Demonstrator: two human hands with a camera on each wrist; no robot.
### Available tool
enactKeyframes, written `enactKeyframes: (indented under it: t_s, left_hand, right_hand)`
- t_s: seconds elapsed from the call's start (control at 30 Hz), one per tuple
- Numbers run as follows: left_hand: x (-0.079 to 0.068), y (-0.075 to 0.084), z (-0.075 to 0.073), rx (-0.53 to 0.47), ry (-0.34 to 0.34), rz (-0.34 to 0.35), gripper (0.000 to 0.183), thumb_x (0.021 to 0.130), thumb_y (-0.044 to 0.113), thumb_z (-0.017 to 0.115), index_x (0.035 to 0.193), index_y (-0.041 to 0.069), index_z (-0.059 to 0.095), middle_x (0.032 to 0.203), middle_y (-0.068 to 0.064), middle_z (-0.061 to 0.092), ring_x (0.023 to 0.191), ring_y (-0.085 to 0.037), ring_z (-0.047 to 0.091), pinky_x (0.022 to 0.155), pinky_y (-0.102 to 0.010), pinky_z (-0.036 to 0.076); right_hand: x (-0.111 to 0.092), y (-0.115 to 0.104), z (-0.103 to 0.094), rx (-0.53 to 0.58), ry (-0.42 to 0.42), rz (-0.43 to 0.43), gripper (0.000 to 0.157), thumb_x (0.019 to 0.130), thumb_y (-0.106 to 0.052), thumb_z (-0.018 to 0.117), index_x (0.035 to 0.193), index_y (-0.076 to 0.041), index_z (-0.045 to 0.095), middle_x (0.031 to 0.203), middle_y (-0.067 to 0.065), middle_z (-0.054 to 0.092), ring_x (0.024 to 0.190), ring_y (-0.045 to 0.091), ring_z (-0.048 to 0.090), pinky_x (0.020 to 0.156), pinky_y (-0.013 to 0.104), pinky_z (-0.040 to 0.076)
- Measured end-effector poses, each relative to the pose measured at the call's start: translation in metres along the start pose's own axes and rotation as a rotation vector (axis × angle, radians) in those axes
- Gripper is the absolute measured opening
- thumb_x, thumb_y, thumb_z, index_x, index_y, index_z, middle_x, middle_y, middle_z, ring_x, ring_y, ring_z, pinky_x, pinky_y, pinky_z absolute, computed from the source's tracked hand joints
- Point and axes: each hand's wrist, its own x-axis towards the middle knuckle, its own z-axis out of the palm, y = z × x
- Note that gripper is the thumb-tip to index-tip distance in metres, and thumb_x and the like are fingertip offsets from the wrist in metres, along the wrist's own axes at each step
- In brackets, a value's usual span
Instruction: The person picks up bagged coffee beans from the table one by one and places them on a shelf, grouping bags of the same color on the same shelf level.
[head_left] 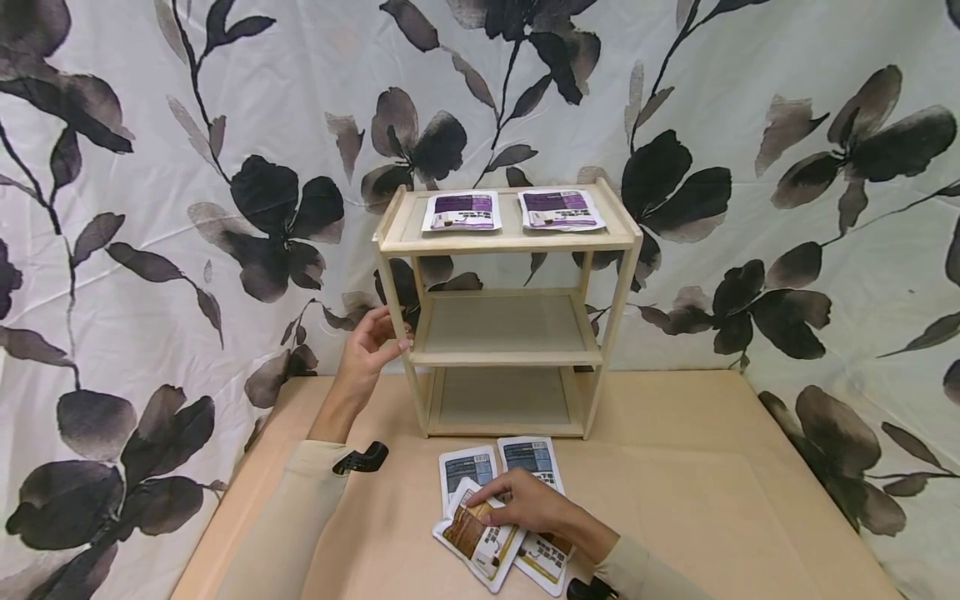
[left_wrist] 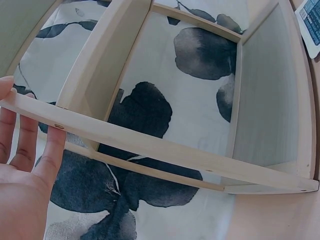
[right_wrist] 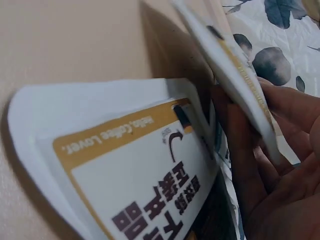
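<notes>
My left hand [head_left: 367,346] is at the left front post of a small three-tier wooden shelf [head_left: 506,245]. In the left wrist view the thumb lies on one side of that post [left_wrist: 150,140] and the fingers on the other. My right hand [head_left: 536,504] pinches a brown-and-white coffee packet [head_left: 487,542] by its edge, tilted up from the table in the right wrist view. A second brown-and-white packet [right_wrist: 135,165] lies flat beside it, partly under it in the head view. Behind them lie two blue-and-white packets [head_left: 467,467] [head_left: 528,457], partly covered.
Two purple-and-white packets [head_left: 462,212] [head_left: 561,208] lie side by side on the shelf's top tier. The middle tier [head_left: 506,325] and bottom tier [head_left: 502,400] show bare panels. A floral cloth [head_left: 750,250] hangs behind the light wooden table [head_left: 712,483].
</notes>
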Motion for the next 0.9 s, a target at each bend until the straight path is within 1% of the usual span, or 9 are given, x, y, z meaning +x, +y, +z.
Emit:
enactKeyframes:
  t_s: [0.1,0.2,0.33,0.43,0.53,0.67,0.73,0.8,0.9]
  left_hand:
    - [-0.001,-0.001,0.000,-0.002,-0.002,-0.005,0.049,0.091,-0.008,0.068,0.135,0.010,0.057,0.112,-0.016,0.065,0.104,-0.021,0.062,0.092,-0.029,0.052]
    - [-0.001,-0.001,0.000,-0.003,0.000,-0.007,0.049,0.091,-0.008,0.068,0.135,0.011,0.058,0.114,-0.019,0.064,0.106,-0.025,0.062,0.092,-0.029,0.052]
    - [-0.001,0.001,0.001,0.002,0.002,-0.001,0.050,0.090,-0.008,0.068,0.135,0.012,0.058,0.116,-0.027,0.060,0.109,-0.038,0.059,0.092,-0.029,0.052]
    - [0.000,0.001,0.001,0.010,0.003,-0.002,0.050,0.090,-0.008,0.068,0.135,0.011,0.058,0.116,-0.027,0.061,0.110,-0.043,0.057,0.092,-0.030,0.052]
    - [0.000,0.001,0.001,0.015,0.001,-0.007,0.050,0.090,-0.007,0.069,0.136,0.008,0.057,0.115,-0.023,0.062,0.109,-0.040,0.058,0.092,-0.030,0.052]
    - [0.000,0.002,0.001,0.011,-0.001,-0.015,0.050,0.090,-0.007,0.068,0.137,0.006,0.055,0.117,-0.024,0.062,0.106,-0.030,0.060,0.092,-0.030,0.052]
    - [-0.001,0.002,0.001,0.006,-0.001,-0.017,0.049,0.090,-0.007,0.068,0.136,0.008,0.056,0.117,-0.024,0.061,0.106,-0.028,0.061,0.092,-0.030,0.052]
    - [-0.001,0.002,0.001,0.004,0.000,-0.021,0.049,0.090,-0.007,0.068,0.135,0.010,0.057,0.116,-0.020,0.063,0.107,-0.030,0.060,0.092,-0.030,0.052]
    - [-0.001,0.002,0.001,0.000,0.000,-0.021,0.049,0.091,-0.008,0.068,0.135,0.012,0.058,0.113,-0.010,0.066,0.107,-0.031,0.060,0.091,-0.029,0.053]
  right_hand:
    - [-0.002,-0.003,-0.002,0.032,0.002,0.017,0.024,0.090,-0.015,0.078,0.114,-0.017,0.078,0.122,-0.001,0.072,0.121,0.021,0.061,0.100,0.036,0.050]
    - [-0.004,-0.005,-0.006,0.077,0.010,0.026,0.026,0.090,-0.016,0.077,0.116,-0.017,0.077,0.124,0.001,0.071,0.123,0.023,0.059,0.101,0.038,0.049]
    - [-0.006,-0.010,-0.014,0.108,0.039,0.023,0.029,0.090,-0.018,0.077,0.119,-0.016,0.076,0.127,0.005,0.069,0.118,0.019,0.059,0.093,0.029,0.051]
    - [-0.008,-0.014,-0.020,0.137,0.059,0.024,0.032,0.089,-0.020,0.078,0.121,-0.015,0.075,0.130,0.009,0.068,0.108,0.018,0.063,0.083,0.024,0.055]
    - [-0.010,-0.019,-0.026,0.197,0.082,0.024,0.035,0.089,-0.021,0.079,0.122,-0.013,0.074,0.133,0.012,0.065,0.106,0.020,0.066,0.081,0.025,0.057]
    - [-0.012,-0.027,-0.034,0.242,0.130,0.010,0.039,0.088,-0.022,0.081,0.125,-0.012,0.072,0.138,0.012,0.063,0.124,0.026,0.060,0.093,0.026,0.054]
    - [-0.013,-0.032,-0.038,0.244,0.157,0.001,0.042,0.088,-0.022,0.081,0.127,-0.012,0.071,0.141,0.012,0.061,0.130,0.028,0.056,0.097,0.027,0.052]
    - [-0.014,-0.038,-0.042,0.244,0.180,-0.001,0.044,0.088,-0.022,0.081,0.129,-0.014,0.070,0.141,0.014,0.060,0.125,0.030,0.059,0.093,0.029,0.054]
    - [-0.014,-0.047,-0.049,0.286,0.187,0.007,0.048,0.089,-0.021,0.079,0.135,-0.014,0.065,0.139,0.019,0.058,0.107,0.028,0.067,0.084,0.033,0.058]
